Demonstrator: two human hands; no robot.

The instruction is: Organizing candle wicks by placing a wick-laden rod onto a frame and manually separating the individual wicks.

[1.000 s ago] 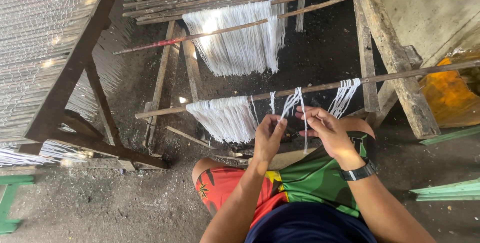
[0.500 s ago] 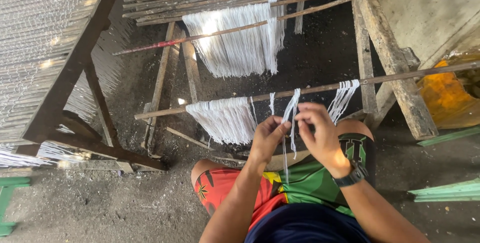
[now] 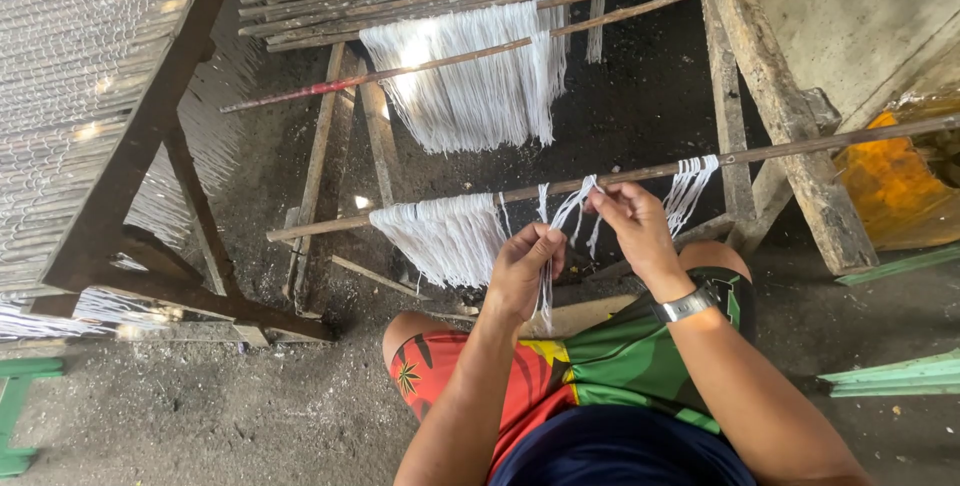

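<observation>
A thin bunch of white strands (image 3: 560,221) is pinched at its top by the right hand (image 3: 630,221) and lower by the left hand (image 3: 520,271). It hangs from the long brown wooden stick (image 3: 640,174), long axis toward 6 o'clock. At 9 o'clock, a wide white strand curtain (image 3: 445,236) is draped. No container contents can be told.

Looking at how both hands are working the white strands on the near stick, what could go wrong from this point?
The left hand and right hand pinch a thin bunch of white strands draped over the near stick; a hard pull might snap them or drag them off. The stick looks to rest loosely on the wooden frame, so tugging could shift it, and the wide hanging bundle beside might tangle.
</observation>
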